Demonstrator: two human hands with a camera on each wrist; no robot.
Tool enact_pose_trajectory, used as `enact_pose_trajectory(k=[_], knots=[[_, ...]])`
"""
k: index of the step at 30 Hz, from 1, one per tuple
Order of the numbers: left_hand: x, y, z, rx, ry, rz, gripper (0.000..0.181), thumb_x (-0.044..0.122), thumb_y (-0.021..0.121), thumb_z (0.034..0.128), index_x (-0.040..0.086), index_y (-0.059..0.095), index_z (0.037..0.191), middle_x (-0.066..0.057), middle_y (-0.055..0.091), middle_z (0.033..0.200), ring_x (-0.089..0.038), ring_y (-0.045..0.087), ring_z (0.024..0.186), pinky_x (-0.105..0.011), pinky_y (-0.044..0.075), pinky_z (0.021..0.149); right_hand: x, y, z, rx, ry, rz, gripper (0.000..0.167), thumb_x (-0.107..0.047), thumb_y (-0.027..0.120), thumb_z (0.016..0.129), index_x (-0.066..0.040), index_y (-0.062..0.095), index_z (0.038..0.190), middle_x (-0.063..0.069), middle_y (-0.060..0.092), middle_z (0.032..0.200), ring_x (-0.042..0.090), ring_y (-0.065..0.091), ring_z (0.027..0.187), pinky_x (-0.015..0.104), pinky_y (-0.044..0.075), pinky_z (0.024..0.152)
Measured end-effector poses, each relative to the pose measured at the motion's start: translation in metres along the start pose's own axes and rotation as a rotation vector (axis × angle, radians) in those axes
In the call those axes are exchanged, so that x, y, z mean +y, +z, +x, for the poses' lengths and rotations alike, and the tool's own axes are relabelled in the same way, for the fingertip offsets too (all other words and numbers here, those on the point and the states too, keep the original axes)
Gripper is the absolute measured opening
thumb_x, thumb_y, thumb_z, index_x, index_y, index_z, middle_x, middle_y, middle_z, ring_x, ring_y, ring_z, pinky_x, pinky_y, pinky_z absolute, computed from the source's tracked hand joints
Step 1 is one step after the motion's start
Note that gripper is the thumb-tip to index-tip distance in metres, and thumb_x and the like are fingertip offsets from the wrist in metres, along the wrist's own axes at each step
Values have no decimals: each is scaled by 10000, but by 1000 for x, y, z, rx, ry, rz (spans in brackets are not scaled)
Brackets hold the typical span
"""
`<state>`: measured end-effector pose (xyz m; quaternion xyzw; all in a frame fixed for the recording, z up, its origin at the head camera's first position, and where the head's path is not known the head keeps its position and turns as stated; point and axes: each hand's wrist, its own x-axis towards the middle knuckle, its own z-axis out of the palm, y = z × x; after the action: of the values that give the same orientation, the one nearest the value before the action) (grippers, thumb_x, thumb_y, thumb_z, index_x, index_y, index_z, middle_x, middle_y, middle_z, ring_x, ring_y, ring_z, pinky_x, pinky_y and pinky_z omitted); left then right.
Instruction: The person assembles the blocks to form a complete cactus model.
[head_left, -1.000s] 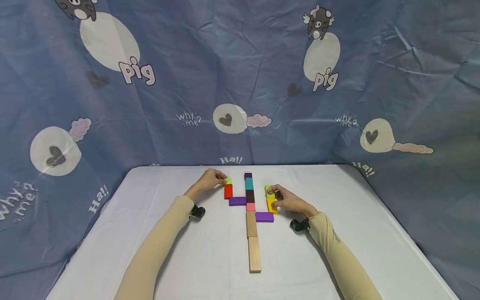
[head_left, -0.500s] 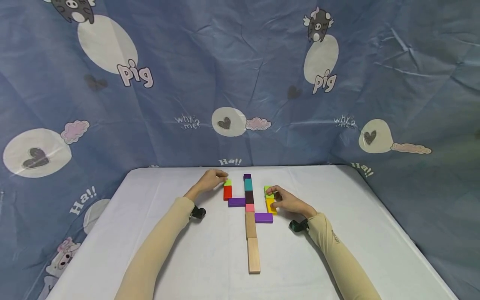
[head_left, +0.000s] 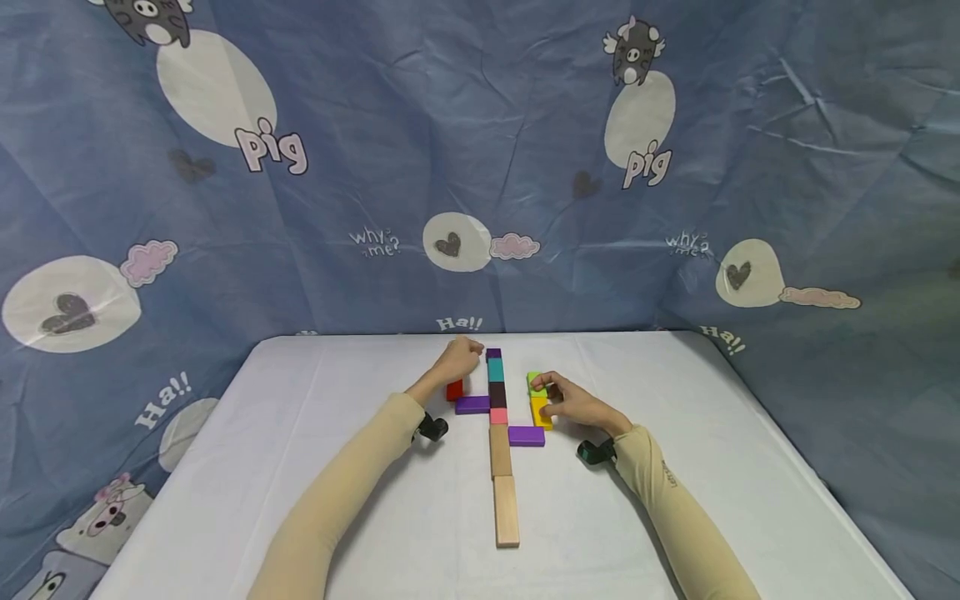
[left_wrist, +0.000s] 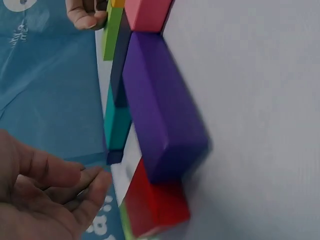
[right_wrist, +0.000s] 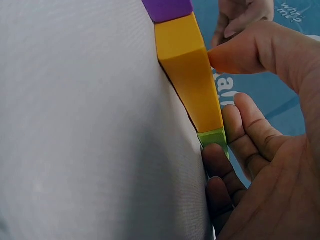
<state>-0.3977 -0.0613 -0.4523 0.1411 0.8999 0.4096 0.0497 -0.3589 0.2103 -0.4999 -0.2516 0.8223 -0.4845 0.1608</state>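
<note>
My left hand [head_left: 457, 360] hovers by the far end of a line of blocks, near a dark purple block [head_left: 492, 353]. Nothing lies between its loosely bent fingers [left_wrist: 95, 197] in the left wrist view. Partly behind that hand is a red block [head_left: 454, 391]; a light green block [left_wrist: 126, 220] beyond it shows only as an edge. My right hand [head_left: 581, 405] rests on two blocks lying end to end: its thumb touches the yellow block [right_wrist: 192, 75], and its fingers lie about the light green block [right_wrist: 214, 136].
The central line holds a teal block [head_left: 496, 370], a dark brown block [head_left: 497, 394], a pink block [head_left: 498, 416] and two plain wooden blocks [head_left: 506, 512]. Purple side blocks [head_left: 472, 405] branch off left and right on the white-covered table [head_left: 360, 533]. A blue printed cloth [head_left: 337, 192] hangs behind.
My left hand has left the light green block and moved right, toward the dark purple block at the line's far end. The right hand stays on the yellow and light green blocks.
</note>
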Motion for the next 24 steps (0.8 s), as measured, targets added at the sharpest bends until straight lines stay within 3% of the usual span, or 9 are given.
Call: enact_pose_trajectory(k=[1, 3, 4, 5, 6, 7, 11, 24], knots=[[-1, 2, 1, 0, -9, -1, 391, 11, 381, 872, -79, 664, 1127, -189, 652, 1212, -207, 643, 845, -323, 501, 813, 0, 0, 0, -2, -4, -2, 509, -36, 679, 835, -4, 441, 1284, 190, 481, 1284, 262, 419, 1036, 345, 341, 902], [-3, 6, 1, -8, -26, -3, 403, 18, 375, 868, -74, 667, 1129, -197, 646, 1217, -118, 442, 555, -251, 414, 600, 0, 1, 1, -7, -6, -5, 509, -35, 676, 840, -2, 439, 1289, 192, 479, 1286, 265, 421, 1039, 338, 343, 904], [-4, 7, 1, -17, -31, -10, 371, 19, 369, 867, -86, 676, 1048, -212, 663, 1139, -91, 308, 507, -233, 331, 545, -1, 1, 1, -10, -10, -6, 508, -36, 675, 843, 1, 437, 1291, 195, 478, 1286, 265, 424, 1037, 337, 347, 903], [-5, 9, 0, -26, -36, -13, 399, 17, 364, 864, -83, 666, 1104, -217, 660, 1143, -86, 190, 500, -229, 252, 510, -1, 1, 1, -13, -14, -12, 503, -40, 672, 845, 4, 437, 1288, 197, 478, 1282, 266, 427, 1032, 337, 353, 902], [-5, 10, 0, -34, -37, -13, 409, 17, 360, 862, -83, 660, 1120, -222, 658, 1145, -72, 161, 479, -225, 198, 482, 3, 1, 3, -12, -11, -15, 501, -53, 678, 842, -16, 443, 1283, 175, 483, 1279, 251, 428, 1029, 329, 356, 903], [-5, 11, -2, -42, -44, -17, 462, 23, 358, 868, -71, 591, 1255, -226, 580, 1307, -72, 159, 471, -224, 201, 472, 2, 1, 3, -13, -7, -13, 498, -56, 682, 838, -29, 449, 1278, 159, 488, 1275, 241, 428, 1025, 324, 357, 904], [-6, 13, -1, -49, -50, 2, 491, 34, 362, 875, -38, 519, 1334, -166, 532, 1382, -67, 150, 451, -215, 187, 441, 2, 1, 5, -9, 6, -14, 498, -51, 685, 830, -48, 456, 1272, 138, 491, 1268, 239, 424, 1034, 343, 347, 921], [-4, 12, -3, -51, -20, 37, 491, 41, 368, 861, -24, 537, 1318, -153, 539, 1371, -80, 154, 457, -230, 197, 459, 3, 0, 5, -13, -3, -15, 509, -63, 683, 831, -31, 448, 1282, 160, 486, 1273, 241, 428, 1041, 301, 353, 913]])
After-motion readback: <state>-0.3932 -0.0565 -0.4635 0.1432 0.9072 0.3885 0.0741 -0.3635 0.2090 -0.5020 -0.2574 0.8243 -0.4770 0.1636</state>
